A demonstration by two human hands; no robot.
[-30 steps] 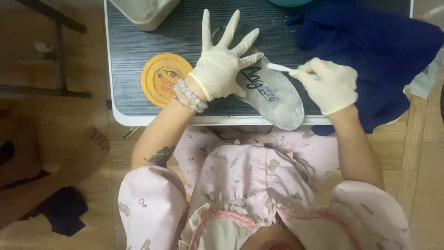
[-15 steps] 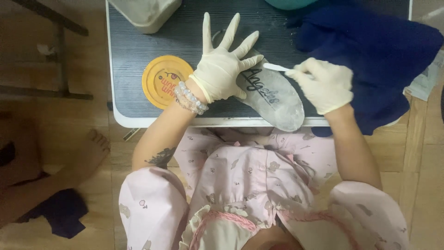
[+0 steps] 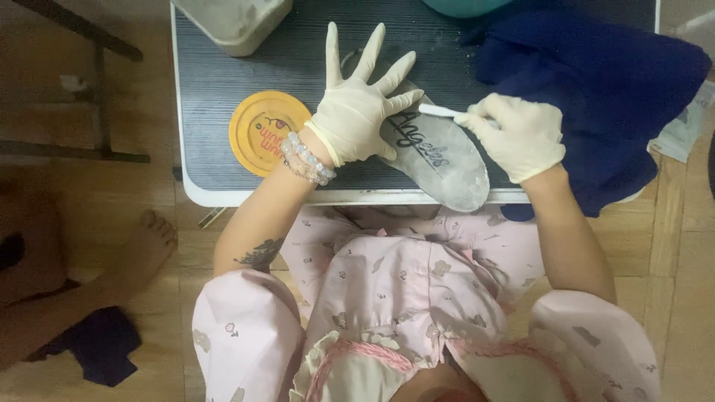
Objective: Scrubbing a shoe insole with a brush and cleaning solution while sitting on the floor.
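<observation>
A grey shoe insole with dark script on it lies near the front edge of a dark ribbed table. My left hand, in a cream glove, presses flat on the insole's upper end with fingers spread. My right hand, also gloved, pinches a thin white stick whose tip reaches over the insole near my left fingertips. A bead bracelet circles my left wrist.
A round orange lid lies left of my left hand. Dark blue cloth covers the table's right side. A beige container and a teal bowl's rim sit at the far edge. Another person's leg and foot rest on the wooden floor at left.
My right hand with the white stick has shifted slightly left, bringing its tip closer to my left fingers. The left hand has stayed pressed on the insole.
</observation>
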